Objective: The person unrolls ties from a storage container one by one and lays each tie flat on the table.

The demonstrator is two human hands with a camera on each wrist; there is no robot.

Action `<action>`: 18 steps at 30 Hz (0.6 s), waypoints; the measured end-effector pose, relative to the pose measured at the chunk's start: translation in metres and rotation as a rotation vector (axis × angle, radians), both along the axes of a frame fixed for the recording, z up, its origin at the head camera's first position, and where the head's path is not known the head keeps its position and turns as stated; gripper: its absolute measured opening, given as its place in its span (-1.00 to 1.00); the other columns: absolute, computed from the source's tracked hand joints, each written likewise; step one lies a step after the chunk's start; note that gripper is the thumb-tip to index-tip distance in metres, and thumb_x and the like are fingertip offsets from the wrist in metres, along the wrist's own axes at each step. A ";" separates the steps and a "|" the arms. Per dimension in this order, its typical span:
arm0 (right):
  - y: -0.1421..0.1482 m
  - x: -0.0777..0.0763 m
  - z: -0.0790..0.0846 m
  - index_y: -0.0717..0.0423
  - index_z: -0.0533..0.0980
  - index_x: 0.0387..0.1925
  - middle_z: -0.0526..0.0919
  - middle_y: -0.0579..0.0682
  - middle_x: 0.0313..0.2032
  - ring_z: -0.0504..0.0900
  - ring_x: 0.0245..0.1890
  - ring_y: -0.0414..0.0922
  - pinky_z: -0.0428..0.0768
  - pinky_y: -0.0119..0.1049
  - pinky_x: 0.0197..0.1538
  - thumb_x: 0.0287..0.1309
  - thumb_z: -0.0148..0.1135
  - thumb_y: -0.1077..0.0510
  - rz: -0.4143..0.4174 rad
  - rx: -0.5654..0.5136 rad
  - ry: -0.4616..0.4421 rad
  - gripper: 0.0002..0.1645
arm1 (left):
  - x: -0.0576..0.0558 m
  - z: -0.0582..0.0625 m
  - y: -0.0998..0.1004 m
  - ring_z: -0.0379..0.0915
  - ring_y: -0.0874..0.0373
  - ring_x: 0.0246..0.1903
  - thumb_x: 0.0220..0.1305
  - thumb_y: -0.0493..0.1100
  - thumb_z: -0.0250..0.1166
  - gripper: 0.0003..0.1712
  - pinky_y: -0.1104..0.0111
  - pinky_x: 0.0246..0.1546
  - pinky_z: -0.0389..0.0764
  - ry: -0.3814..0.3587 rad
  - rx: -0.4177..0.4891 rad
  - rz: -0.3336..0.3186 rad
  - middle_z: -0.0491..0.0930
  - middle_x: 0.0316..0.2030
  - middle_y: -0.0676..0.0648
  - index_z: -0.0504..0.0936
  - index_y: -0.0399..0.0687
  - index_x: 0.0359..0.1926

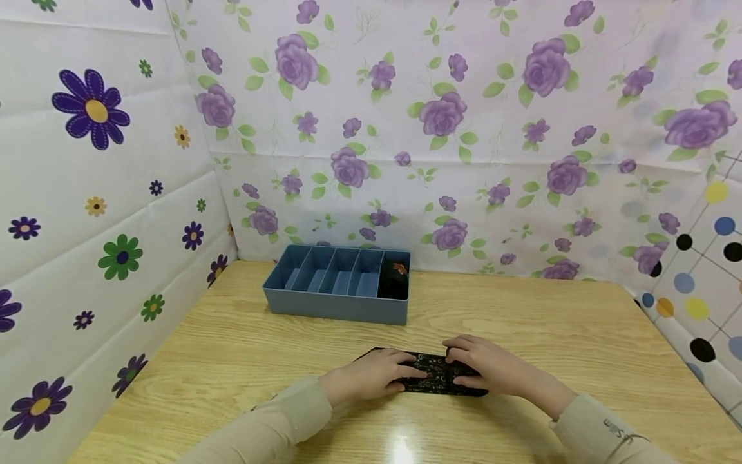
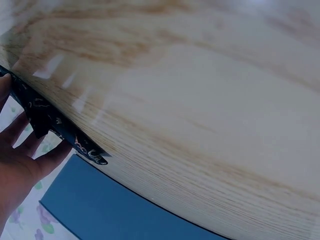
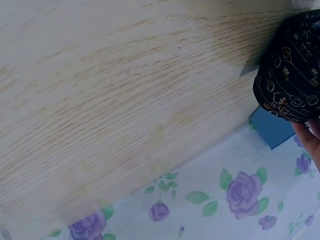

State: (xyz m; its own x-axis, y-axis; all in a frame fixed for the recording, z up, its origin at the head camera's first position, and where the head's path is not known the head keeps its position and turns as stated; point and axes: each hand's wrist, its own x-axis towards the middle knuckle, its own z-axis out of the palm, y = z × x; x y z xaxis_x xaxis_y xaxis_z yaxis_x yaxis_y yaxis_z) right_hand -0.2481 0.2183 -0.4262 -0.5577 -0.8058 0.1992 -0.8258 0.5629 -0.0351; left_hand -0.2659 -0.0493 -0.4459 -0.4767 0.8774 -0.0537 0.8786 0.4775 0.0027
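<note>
A black cloth (image 1: 429, 381) with a small light-coloured print lies in a long strip on the table, in front of the box. My left hand (image 1: 373, 374) rests on its left part, fingers stretched out over the fabric. At the right end, my right hand (image 1: 493, 366) holds the cloth between thumb and fingers. The left wrist view has the left hand (image 2: 20, 167) with fingers spread against the dark cloth (image 2: 52, 120). In the right wrist view the cloth (image 3: 287, 75) bulges in a rounded fold, and only some fingers (image 3: 310, 142) show below it.
A blue-grey box (image 1: 336, 309) with several compartments stands behind the hands, near the back wall. Its rightmost compartment holds a black bundle (image 1: 394, 280) with a reddish mark. Flower-patterned sheets (image 1: 371, 129) enclose the wooden table (image 1: 522, 322) at the back and sides.
</note>
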 end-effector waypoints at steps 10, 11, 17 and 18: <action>0.005 -0.001 0.001 0.02 0.52 -0.18 0.58 0.07 0.00 0.57 -0.01 0.01 0.61 -0.16 -0.02 0.02 0.40 0.03 0.010 0.009 0.047 -0.66 | 0.000 0.001 0.000 0.33 0.09 0.25 0.34 0.00 0.14 -0.46 0.26 0.17 0.47 -0.028 -0.002 0.004 0.36 0.28 0.00 0.32 0.37 0.33; 0.005 -0.001 0.001 0.03 0.53 -0.15 0.58 0.06 0.00 0.57 -0.02 0.00 0.62 -0.18 -0.04 0.02 0.40 0.03 0.013 0.008 0.050 -0.65 | 0.000 0.001 0.000 0.33 0.09 0.25 0.34 0.00 0.14 -0.46 0.26 0.17 0.47 -0.029 -0.003 0.005 0.36 0.28 0.00 0.32 0.37 0.33; 0.008 -0.002 0.000 0.04 0.57 -0.07 0.55 0.06 -0.01 0.56 -0.05 -0.02 0.63 -0.21 -0.08 0.04 0.38 0.01 0.025 0.009 0.053 -0.60 | 0.000 0.002 0.000 0.33 0.10 0.24 0.34 0.00 0.15 -0.46 0.27 0.17 0.47 -0.028 0.000 0.008 0.36 0.28 0.00 0.32 0.37 0.33; 0.008 -0.002 -0.001 0.04 0.58 -0.08 0.55 0.07 -0.01 0.56 -0.05 -0.03 0.63 -0.22 -0.09 0.04 0.38 0.01 0.027 0.007 0.053 -0.61 | 0.001 0.002 0.000 0.33 0.10 0.24 0.34 0.00 0.14 -0.46 0.27 0.16 0.47 -0.027 -0.001 0.010 0.36 0.28 0.01 0.32 0.37 0.33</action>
State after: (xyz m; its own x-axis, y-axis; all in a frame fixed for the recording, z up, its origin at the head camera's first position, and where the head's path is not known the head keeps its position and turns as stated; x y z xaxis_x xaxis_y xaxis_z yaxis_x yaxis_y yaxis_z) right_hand -0.2504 0.2268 -0.4269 -0.5249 -0.8217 0.2221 -0.8411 0.5407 0.0128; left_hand -0.2653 -0.0494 -0.4440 -0.4835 0.8728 -0.0674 0.8736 0.4859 0.0263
